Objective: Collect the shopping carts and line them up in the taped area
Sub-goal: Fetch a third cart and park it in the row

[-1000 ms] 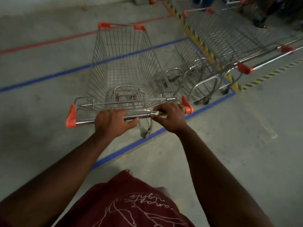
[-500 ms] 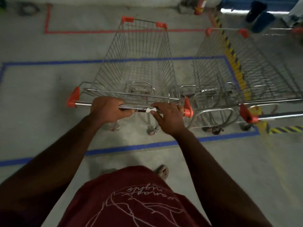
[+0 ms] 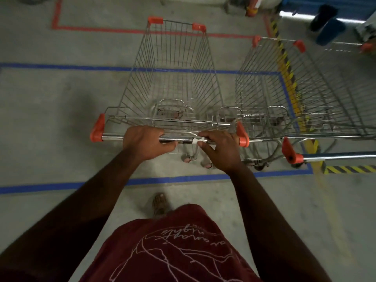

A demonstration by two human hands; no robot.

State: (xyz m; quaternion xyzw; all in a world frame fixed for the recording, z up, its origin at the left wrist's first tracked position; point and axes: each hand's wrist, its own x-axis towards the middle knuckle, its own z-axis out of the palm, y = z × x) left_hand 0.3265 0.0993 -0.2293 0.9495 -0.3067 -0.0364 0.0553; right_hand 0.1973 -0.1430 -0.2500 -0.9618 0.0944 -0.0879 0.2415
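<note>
A wire shopping cart (image 3: 175,78) with orange corner caps stands inside the blue taped rectangle (image 3: 61,67). Its wheels are just past the near tape line (image 3: 40,188). My left hand (image 3: 144,143) grips its chrome handle (image 3: 114,136) left of the middle. On the handle's right part lies my right hand (image 3: 221,149), fingers curled over the bar and thumb stretched out below it. A second cart (image 3: 284,88) is parked close on the right, parallel to mine, with a narrow gap between the baskets.
Another cart's handle (image 3: 335,155) juts in at the right edge. A yellow-black hazard stripe (image 3: 284,64) runs under the right-hand carts. Red tape (image 3: 59,17) marks the floor farther ahead. A red cylinder (image 3: 252,7) and someone's blue-clad legs (image 3: 329,27) are at the top right.
The cart has swung from an angle to square with the blue tape and rolled in beside the second cart. Both hands stayed on the handle; my right thumb has loosened.
</note>
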